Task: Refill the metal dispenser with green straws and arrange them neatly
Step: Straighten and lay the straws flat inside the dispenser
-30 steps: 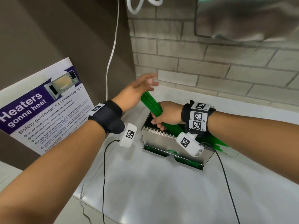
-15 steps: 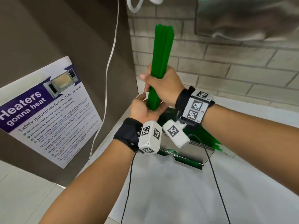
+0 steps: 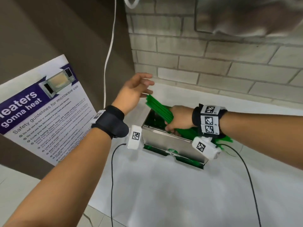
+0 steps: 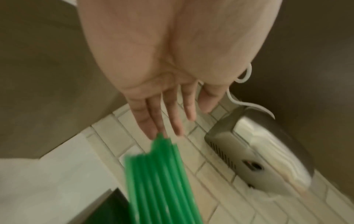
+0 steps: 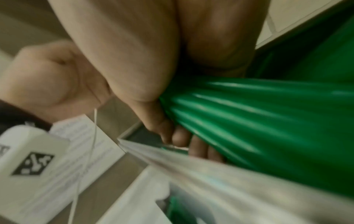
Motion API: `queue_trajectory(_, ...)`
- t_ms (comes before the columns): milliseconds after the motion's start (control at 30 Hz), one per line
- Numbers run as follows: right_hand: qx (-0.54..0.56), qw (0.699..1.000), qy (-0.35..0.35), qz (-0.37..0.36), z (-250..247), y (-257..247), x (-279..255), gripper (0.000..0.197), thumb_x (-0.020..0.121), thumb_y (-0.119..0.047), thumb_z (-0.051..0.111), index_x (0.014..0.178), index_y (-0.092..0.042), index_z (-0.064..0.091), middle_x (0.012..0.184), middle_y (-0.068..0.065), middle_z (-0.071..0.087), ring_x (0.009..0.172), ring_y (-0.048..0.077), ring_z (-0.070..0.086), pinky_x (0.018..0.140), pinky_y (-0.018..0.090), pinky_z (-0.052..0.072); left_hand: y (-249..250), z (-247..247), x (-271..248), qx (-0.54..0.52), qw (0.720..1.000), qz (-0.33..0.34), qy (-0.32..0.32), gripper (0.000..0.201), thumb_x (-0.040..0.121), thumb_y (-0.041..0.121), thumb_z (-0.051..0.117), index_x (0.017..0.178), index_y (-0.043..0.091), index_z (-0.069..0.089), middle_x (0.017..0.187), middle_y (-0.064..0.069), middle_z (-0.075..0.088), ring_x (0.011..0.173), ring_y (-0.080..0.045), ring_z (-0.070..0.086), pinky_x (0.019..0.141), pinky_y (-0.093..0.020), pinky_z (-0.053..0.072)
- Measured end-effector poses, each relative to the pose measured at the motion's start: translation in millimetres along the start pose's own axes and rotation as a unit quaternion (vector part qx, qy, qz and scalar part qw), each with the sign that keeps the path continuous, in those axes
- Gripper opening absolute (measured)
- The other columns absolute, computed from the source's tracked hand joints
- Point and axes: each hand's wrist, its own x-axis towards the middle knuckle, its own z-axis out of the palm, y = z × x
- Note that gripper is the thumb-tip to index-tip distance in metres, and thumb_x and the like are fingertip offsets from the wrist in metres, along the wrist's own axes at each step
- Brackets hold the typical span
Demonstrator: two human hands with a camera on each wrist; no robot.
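A shiny metal dispenser (image 3: 165,142) stands open-topped on the white counter near the brick wall. My right hand (image 3: 177,119) grips a bundle of green straws (image 3: 159,108) around its middle and holds it slanted over the dispenser's open top; the grip shows close up in the right wrist view, on the straws (image 5: 249,109) beside the dispenser's edge (image 5: 191,171). My left hand (image 3: 137,89) is flat, fingers straight, its fingertips (image 4: 159,128) at the upper ends of the straws (image 4: 161,178). More green straws (image 3: 224,140) lie behind the right wrist.
A laminated microwave safety poster (image 3: 44,110) leans against the brown wall on the left. A white cable (image 3: 109,53) hangs down the corner. A steel wall unit (image 3: 246,15) is mounted above on the brick. Black wrist-camera cables (image 3: 112,177) trail over the counter (image 3: 164,194).
The right hand has swung the straw bundle from upright down to a slant over the dispenser. The left hand has left the bundle's lower end and now lies flat against its upper ends.
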Motion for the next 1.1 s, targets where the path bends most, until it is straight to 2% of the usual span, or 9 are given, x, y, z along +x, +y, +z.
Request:
queue_trajectory(100, -0.178, 0.982, -0.062, 0.023, 10, 7, 0, 0.025, 0.089, -0.021, 0.063, 0.108, -0.005, 0.069, 0.095, 0.01, 0.071, 0.076, 0.022, 0.061, 0.073, 0.03, 0.055, 0, 4, -2, 0.18, 0.967, -0.028, -0.177, 0.024, 0.091, 0.02, 0.059, 0.114, 0.026, 0.066, 0.113, 0.003, 0.071, 0.101, -0.022, 0.07, 0.096, -0.036, 0.051)
queue_trajectory(200, -0.216, 0.969, -0.11, 0.041, 8, 8, -2, 0.024, 0.092, -0.019, 0.059, 0.108, -0.003, 0.068, 0.081, 0.004, 0.063, 0.066, 0.018, 0.055, 0.059, 0.024, 0.047, -4, 12, -10, 0.415, 0.859, -0.023, -0.298, 0.026, 0.099, 0.028, 0.057, 0.124, 0.027, 0.066, 0.119, 0.006, 0.069, 0.105, -0.013, 0.064, 0.098, -0.032, 0.049)
queue_trajectory(300, -0.238, 0.963, -0.114, 0.048, 3, 8, -4, 0.02, 0.094, -0.023, 0.058, 0.095, -0.005, 0.066, 0.068, -0.001, 0.057, 0.056, 0.012, 0.05, 0.048, 0.018, 0.041, -5, 17, -13, 0.491, 0.8, -0.013, -0.345, 0.032, 0.101, 0.03, 0.052, 0.131, 0.026, 0.064, 0.123, 0.0, 0.067, 0.107, -0.017, 0.06, 0.097, -0.032, 0.047)
queue_trajectory(467, -0.25, 0.958, -0.135, 0.04, -4, 10, -3, 0.041, 0.089, -0.036, 0.066, 0.12, -0.009, 0.067, 0.104, 0.004, 0.07, 0.09, 0.021, 0.065, 0.073, 0.025, 0.054, -7, 32, -19, 0.575, 0.698, -0.021, -0.426, 0.039, 0.106, 0.031, 0.038, 0.129, 0.015, 0.066, 0.124, -0.005, 0.068, 0.108, -0.025, 0.061, 0.099, -0.036, 0.047)
queue_trajectory(533, -0.215, 0.964, -0.147, 0.048, -13, 4, -3, 0.041, 0.088, -0.034, 0.069, 0.122, -0.012, 0.067, 0.113, 0.007, 0.071, 0.099, 0.024, 0.069, 0.084, 0.032, 0.059, -6, 37, -21, 0.57, 0.694, -0.037, -0.439, 0.041, 0.108, 0.028, 0.036, 0.129, 0.011, 0.066, 0.122, -0.009, 0.069, 0.107, -0.027, 0.062, 0.1, -0.038, 0.047)
queue_trajectory(667, -0.134, 0.988, -0.061, 0.037, -27, -10, 2, 0.02, 0.09, -0.016, 0.066, 0.109, -0.014, 0.072, 0.081, 0.007, 0.072, 0.067, 0.021, 0.07, 0.068, 0.03, 0.06, -1, 37, -16, 0.568, 0.705, -0.031, -0.424, 0.039, 0.106, 0.028, 0.039, 0.138, 0.02, 0.062, 0.134, -0.002, 0.065, 0.118, -0.023, 0.059, 0.105, -0.033, 0.044)
queue_trajectory(833, -0.225, 0.969, -0.083, 0.059, -14, -6, 14, 0.041, 0.095, -0.016, 0.062, 0.134, -0.019, 0.053, 0.073, 0.004, 0.068, 0.053, 0.019, 0.063, 0.051, 0.025, 0.053, -3, 40, -22, 0.523, 0.724, -0.081, -0.444, 0.049, 0.107, 0.047, 0.028, 0.148, 0.03, 0.048, 0.151, 0.003, 0.05, 0.135, -0.02, 0.047, 0.114, -0.032, 0.032)
queue_trajectory(1000, -0.3, 0.952, -0.065, 0.013, -17, -2, 11, 0.025, 0.089, -0.025, 0.071, 0.113, -0.019, 0.073, 0.105, -0.003, 0.071, 0.092, 0.016, 0.063, 0.074, 0.024, 0.045, -6, 40, -25, 0.511, 0.728, -0.099, -0.446, 0.047, 0.108, 0.044, 0.027, 0.147, 0.032, 0.05, 0.151, 0.005, 0.05, 0.136, -0.017, 0.046, 0.114, -0.03, 0.031)
queue_trajectory(1100, -0.342, 0.935, -0.092, 0.011, -12, 2, 8, 0.034, 0.088, -0.031, 0.071, 0.12, -0.019, 0.07, 0.116, -0.001, 0.07, 0.105, 0.02, 0.064, 0.085, 0.027, 0.047, -1, 46, -21, 0.522, 0.713, -0.095, -0.458, 0.044, 0.108, 0.033, 0.03, 0.145, 0.028, 0.054, 0.146, 0.003, 0.055, 0.129, -0.017, 0.051, 0.112, -0.029, 0.035)
